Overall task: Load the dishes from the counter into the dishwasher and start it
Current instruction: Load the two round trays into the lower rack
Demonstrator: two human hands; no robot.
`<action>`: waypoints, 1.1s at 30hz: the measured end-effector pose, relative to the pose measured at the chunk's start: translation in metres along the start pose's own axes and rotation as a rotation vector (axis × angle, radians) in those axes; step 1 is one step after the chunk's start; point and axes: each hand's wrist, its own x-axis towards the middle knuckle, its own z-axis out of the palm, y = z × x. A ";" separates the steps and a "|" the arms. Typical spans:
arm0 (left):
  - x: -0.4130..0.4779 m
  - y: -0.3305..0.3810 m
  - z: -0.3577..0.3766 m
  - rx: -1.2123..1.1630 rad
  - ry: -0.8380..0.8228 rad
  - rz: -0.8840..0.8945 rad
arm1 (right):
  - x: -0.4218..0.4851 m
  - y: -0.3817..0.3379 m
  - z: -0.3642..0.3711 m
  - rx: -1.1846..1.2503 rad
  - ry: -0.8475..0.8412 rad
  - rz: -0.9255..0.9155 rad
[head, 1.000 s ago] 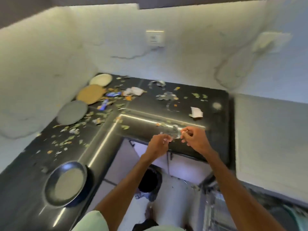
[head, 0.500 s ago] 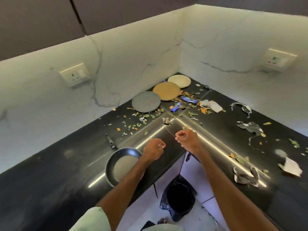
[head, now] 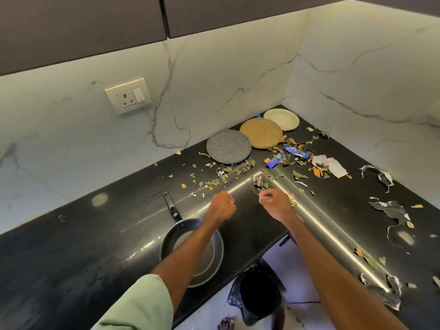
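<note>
Three plates lie in the far corner of the black counter point(head: 100, 246): a grey speckled plate point(head: 228, 148), a brown plate point(head: 260, 132) and a white plate point(head: 281, 119). A black frying pan point(head: 191, 251) sits near the front edge under my left forearm, its handle pointing away from me. My left hand point(head: 221, 207) hovers over the counter with its fingers curled into a fist. My right hand point(head: 275, 202) is beside it, fingers also curled. I see nothing held in either hand.
Leaf bits, blue wrappers point(head: 295, 151), torn paper point(head: 329, 164) and foil scraps point(head: 385, 208) litter the counter around the corner. A bin with a black bag point(head: 259, 291) stands on the floor below the counter's inner corner. A wall socket point(head: 128, 96) is on the left backsplash.
My view swung left from the right counter section to the corner. Both hands moved over the corner seam. The shiny scrap pinched between them a second ago is no longer seen.
</note>
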 end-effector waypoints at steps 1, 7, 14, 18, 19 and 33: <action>0.008 0.000 0.001 -0.006 -0.010 -0.009 | 0.006 0.000 -0.004 -0.002 0.012 -0.004; 0.052 0.010 -0.002 -0.120 0.093 -0.178 | 0.053 0.004 -0.026 0.195 0.023 0.072; 0.118 0.032 -0.003 -0.250 0.198 -0.360 | 0.128 0.008 -0.040 0.574 -0.039 0.249; 0.151 0.042 0.003 -0.352 0.230 -0.437 | 0.174 0.014 -0.039 0.550 -0.072 0.241; 0.157 0.045 0.003 -0.374 0.243 -0.457 | 0.183 0.012 -0.038 0.543 -0.070 0.245; 0.251 0.018 0.006 -0.570 0.371 -0.646 | 0.322 0.012 -0.012 0.858 0.050 0.461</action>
